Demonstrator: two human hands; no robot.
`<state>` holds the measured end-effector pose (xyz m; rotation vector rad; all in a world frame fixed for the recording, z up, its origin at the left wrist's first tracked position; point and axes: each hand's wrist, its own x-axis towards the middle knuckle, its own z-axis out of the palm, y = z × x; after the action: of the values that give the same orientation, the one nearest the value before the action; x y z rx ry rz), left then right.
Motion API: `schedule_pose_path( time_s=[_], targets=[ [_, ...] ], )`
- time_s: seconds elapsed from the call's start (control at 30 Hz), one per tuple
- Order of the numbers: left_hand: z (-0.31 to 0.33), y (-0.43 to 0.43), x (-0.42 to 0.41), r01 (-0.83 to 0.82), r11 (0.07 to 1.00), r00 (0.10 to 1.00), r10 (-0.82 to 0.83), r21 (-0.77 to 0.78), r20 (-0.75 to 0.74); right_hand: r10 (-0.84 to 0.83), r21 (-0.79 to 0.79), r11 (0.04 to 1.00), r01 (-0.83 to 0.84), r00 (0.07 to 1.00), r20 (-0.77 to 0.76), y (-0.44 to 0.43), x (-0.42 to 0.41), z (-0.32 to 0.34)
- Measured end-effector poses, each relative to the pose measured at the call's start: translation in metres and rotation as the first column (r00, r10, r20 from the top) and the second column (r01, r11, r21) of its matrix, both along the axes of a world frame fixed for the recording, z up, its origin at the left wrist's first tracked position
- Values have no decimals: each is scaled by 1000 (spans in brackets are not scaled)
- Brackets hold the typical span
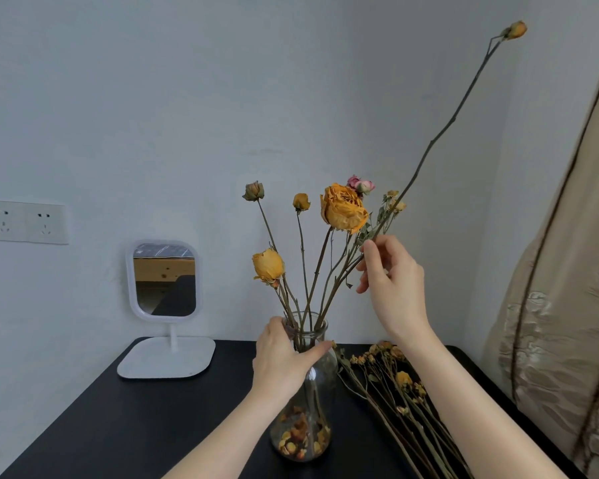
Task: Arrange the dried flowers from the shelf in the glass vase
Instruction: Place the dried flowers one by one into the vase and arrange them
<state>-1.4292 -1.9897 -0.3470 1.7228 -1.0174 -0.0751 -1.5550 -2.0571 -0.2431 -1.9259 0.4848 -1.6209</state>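
Note:
A clear glass vase (320, 385) stands on the black table (125, 420), with dried petals in its bottom and several dried yellow flowers (343, 207) rising from its neck. My left hand (284, 357) grips the vase at the neck. My right hand (391, 281) pinches a very long thin stem (453, 119) that slants up to the right and ends in a small orange bud (516, 30). The lower end of that stem runs among the others toward the vase mouth.
More dried flowers (395, 385) lie in a bundle on the table right of the vase. A white standing mirror (165, 281) sits at the back left. Wall sockets (23, 221) are on the left wall. A beige curtain (561, 305) hangs at the right.

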Motion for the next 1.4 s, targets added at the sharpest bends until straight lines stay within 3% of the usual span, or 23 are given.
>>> schedule_pose_path(
  time_s=[0.17,0.33,0.5,0.67,0.93,1.07,1.23,1.3,1.4],
  targets=[
    [-2,-1,10,116,993,993,-116,-25,3,56,26,998,-53,994,-92,-2,6,-2],
    [-3,3,23,199,980,978,-200,-20,-55,47,48,998,-32,936,-348,-1,16,-9],
    [-7,4,29,219,976,968,-219,-14,-124,73,114,993,-20,873,-482,6,24,-22],
    [-9,0,28,201,979,971,-201,-18,-132,-1,43,999,32,812,-584,12,30,-19],
    [-12,1,26,211,976,967,-216,-51,-137,113,178,982,-55,936,-332,16,32,17],
    [-12,0,26,202,979,971,-206,-39,-124,57,151,988,20,867,-495,18,37,14],
    [-13,-1,29,203,978,971,-207,-40,-121,16,109,989,102,651,-759,17,44,-2],
    [-14,-1,30,205,978,970,-209,-38,-127,41,138,986,94,664,-747,17,45,-3],
    [-14,-2,29,207,978,969,-210,-37,-129,28,132,988,74,768,-640,15,45,1]
  ],
)
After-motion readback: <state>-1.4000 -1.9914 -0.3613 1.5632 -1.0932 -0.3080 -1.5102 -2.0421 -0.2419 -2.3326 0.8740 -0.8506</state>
